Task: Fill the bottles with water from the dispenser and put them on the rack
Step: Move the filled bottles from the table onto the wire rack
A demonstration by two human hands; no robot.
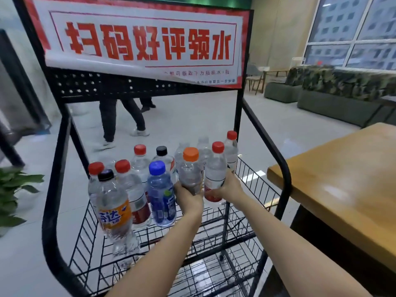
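Note:
A black wire rack stands in front of me with several clear plastic bottles upright on its top shelf. My left hand grips an orange-capped bottle around its lower body. My right hand grips a red-capped bottle just to the right of it. Both bottles are upright over the shelf's middle, side by side. On the left stand a blue bottle, an orange-labelled bottle with a black cap and red-capped bottles. No dispenser is in view.
A wooden table sits close to the rack's right side. A red-and-white sign tops the rack. A person's legs are behind it. Green sofas stand far right, and a plant at the left.

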